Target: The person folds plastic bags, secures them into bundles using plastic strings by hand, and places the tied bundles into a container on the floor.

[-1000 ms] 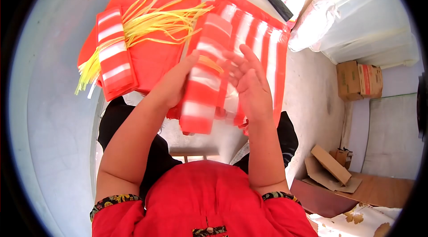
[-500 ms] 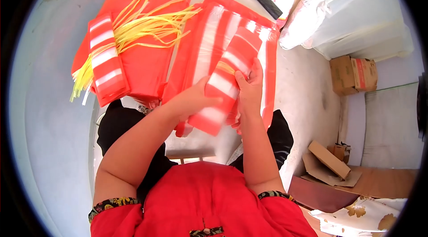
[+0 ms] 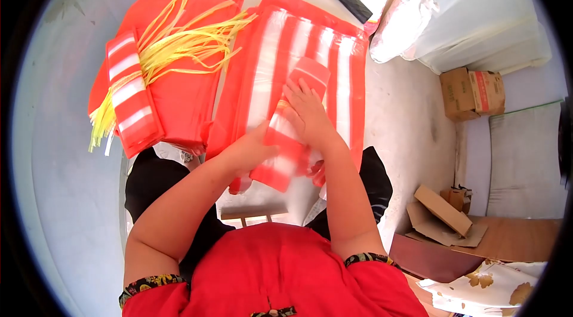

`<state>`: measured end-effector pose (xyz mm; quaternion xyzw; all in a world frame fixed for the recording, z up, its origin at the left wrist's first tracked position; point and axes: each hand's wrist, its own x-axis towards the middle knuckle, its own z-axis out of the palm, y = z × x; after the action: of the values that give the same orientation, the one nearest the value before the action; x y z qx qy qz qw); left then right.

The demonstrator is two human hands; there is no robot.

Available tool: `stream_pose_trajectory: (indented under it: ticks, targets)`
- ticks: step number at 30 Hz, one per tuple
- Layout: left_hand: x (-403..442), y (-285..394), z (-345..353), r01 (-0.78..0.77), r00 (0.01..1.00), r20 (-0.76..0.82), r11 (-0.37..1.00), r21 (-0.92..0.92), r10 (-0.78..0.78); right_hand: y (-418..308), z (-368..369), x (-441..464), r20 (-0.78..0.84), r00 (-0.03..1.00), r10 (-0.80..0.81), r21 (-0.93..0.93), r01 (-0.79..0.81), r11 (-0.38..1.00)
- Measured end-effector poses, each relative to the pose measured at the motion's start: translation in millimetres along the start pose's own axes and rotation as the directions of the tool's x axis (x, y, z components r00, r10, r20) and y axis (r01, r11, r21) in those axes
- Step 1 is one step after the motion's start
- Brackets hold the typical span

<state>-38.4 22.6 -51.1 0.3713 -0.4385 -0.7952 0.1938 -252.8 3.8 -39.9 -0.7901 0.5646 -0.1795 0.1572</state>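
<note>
- Right hand lay across the striped bundle, fingers stretched out and slightly apart; its thumb was hard to pick out.
- Left hand was at the bundle's left edge, toward its lower end; its fingers were mostly hidden, so whether they were clamped on it could not be told.
- Right hand and wrist covered much of the bundle's middle and right edge.
- Long and narrow, the bundle was over the near part of the striped plastic; its long axis slanted, far end pointing away and rightward, blurred near end toward the person. Its red and white bands ran crosswise.
- Farther left, a second bundle and yellow strips hid part of the red pile.
- Patterned cloth was cut off at lower right.
</note>
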Motion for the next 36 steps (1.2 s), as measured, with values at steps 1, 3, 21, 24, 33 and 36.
stream_pose_trajectory:
  ticks: [1,3,21,24,33,36]
  targets:
    - [-1,1,0,-0.004,1.0,0.011,1.0,0.003,0.004,5,-1,5,0.022,1.0,0.011,0.004,-0.011,1.0]
    - [-8,10,1,-0.012,0.999,0.03,1.0,0.01,0.012,12,-4,18,0.064,0.997,0.03,0.013,-0.03,0.999]
    - [-11,22,22,0.083,0.996,0.049,0.981,-0.174,-0.076,-16,-39,-64,-0.063,0.74,0.67,0.856,-0.304,0.417]
    - [-18,32,47,0.112,0.994,0.037,0.98,-0.163,-0.107,-49,-47,-95,0.166,0.782,0.601,0.966,-0.253,0.061]
    - [0,29,61,0.032,0.872,0.466,0.968,0.248,-0.148,28,-54,-161,0.071,0.776,0.627,0.978,-0.178,0.11]
    - [15,34,48,-0.321,0.879,-0.041,0.654,0.685,0.474,41,-103,-210,-0.028,0.739,0.673,0.99,-0.074,0.123]
